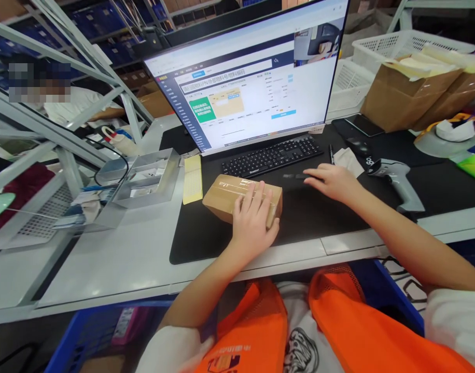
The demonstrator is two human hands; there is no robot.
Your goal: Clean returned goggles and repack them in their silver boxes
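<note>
Brown box (225, 196) on mat (202, 241), our left hand (253, 220) clasping its right end, our right hand (334, 182) pinching a dark tool (293, 176)

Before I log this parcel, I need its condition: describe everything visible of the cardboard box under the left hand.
The cardboard box is brown and oblong, with glossy clear tape on top. It looks closed, lying askew on the black mat before the keyboard. The left hand rests over its right end.
</note>
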